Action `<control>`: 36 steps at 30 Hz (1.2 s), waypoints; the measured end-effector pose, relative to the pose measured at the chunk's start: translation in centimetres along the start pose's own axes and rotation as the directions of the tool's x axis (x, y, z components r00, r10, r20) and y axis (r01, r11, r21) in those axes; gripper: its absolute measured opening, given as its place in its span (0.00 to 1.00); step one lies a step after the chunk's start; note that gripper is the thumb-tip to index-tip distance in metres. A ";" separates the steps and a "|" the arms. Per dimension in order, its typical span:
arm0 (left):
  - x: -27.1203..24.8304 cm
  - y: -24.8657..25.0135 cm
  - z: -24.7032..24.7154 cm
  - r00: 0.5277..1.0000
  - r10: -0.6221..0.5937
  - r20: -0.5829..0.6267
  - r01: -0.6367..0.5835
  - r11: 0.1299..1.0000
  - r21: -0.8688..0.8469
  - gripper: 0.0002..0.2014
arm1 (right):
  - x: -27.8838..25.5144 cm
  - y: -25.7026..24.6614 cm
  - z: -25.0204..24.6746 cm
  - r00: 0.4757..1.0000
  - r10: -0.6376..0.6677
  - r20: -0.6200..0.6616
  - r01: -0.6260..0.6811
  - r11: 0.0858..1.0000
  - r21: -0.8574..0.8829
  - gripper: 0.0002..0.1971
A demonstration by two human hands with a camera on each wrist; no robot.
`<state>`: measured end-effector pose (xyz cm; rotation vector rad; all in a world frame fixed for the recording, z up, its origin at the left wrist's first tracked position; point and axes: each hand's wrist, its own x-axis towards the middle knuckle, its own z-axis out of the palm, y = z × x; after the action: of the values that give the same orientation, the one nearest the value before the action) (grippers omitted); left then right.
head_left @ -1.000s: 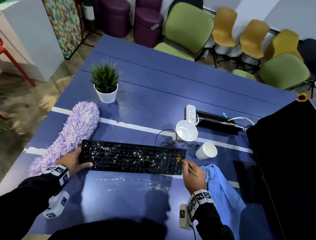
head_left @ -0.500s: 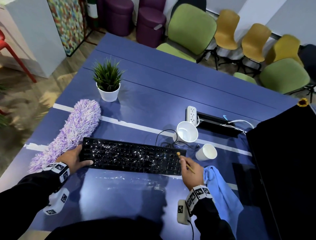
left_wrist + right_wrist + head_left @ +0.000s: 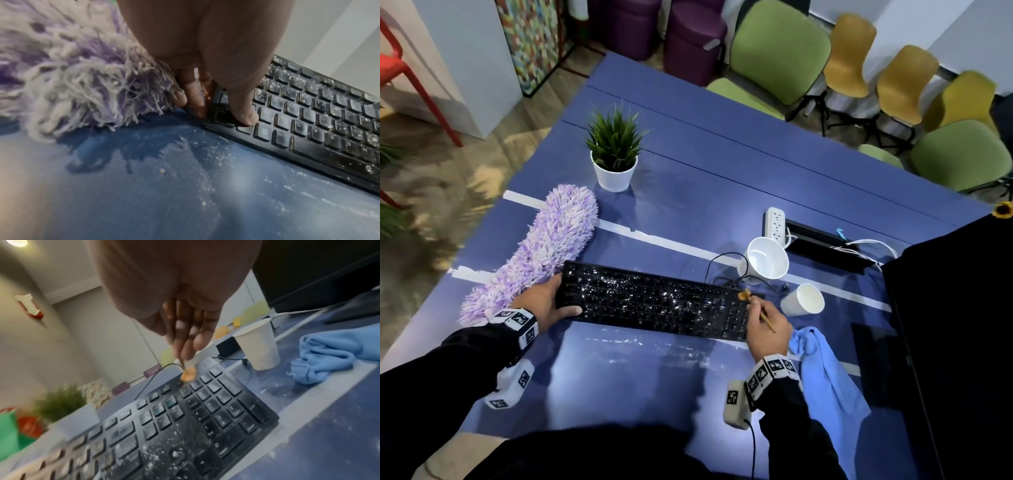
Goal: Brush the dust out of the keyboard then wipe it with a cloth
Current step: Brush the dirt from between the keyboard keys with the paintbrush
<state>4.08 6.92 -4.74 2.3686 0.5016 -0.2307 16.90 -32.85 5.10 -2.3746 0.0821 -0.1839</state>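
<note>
A black keyboard (image 3: 654,301) speckled with white dust lies across the blue table (image 3: 722,164). My left hand (image 3: 544,303) grips its left end, thumb on the keys (image 3: 244,116), fingers round the edge. My right hand (image 3: 765,322) pinches a thin wooden brush (image 3: 763,313); its orange bristle tip (image 3: 188,375) touches the keyboard's far right corner above the number pad (image 3: 222,405). A crumpled blue cloth (image 3: 825,370) lies right of that hand on the table, also in the right wrist view (image 3: 329,353).
A purple fluffy duster (image 3: 541,246) lies against the keyboard's left end. Two white paper cups (image 3: 768,260) (image 3: 803,299), the keyboard cable, a power strip (image 3: 774,222) and a potted plant (image 3: 614,154) stand behind. A black monitor (image 3: 955,342) fills the right. White dust streaks the table in front.
The brush tip has moved from the number pad's upper keys to the keyboard's far right top edge. My left hand keeps its hold.
</note>
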 end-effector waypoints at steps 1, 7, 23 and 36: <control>0.0 0.1 0.0 1.000 0.007 -0.003 -0.007 1.000 0.002 0.39 | 0.0 0.1 0.0 0.997 -0.042 0.066 0.044 0.998 -0.037 0.11; -0.4 0.5 -0.2 1.000 0.022 0.003 -0.022 1.000 -0.008 0.38 | -0.6 0.6 -0.7 0.989 -0.064 0.137 0.084 0.985 -0.148 0.11; -0.5 0.1 0.0 1.000 -0.017 0.008 0.017 1.000 0.011 0.38 | -4.9 -0.8 2.3 0.976 0.197 0.087 -0.207 0.970 0.124 0.10; -0.6 -0.1 0.0 0.999 -0.021 0.035 0.020 1.000 0.012 0.40 | -6.0 -1.4 2.4 0.992 0.105 0.071 -0.102 0.994 -0.039 0.09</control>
<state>3.47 6.79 -4.65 2.3675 0.5093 -0.2853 11.38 -29.49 3.72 -2.4026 0.1746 -0.0469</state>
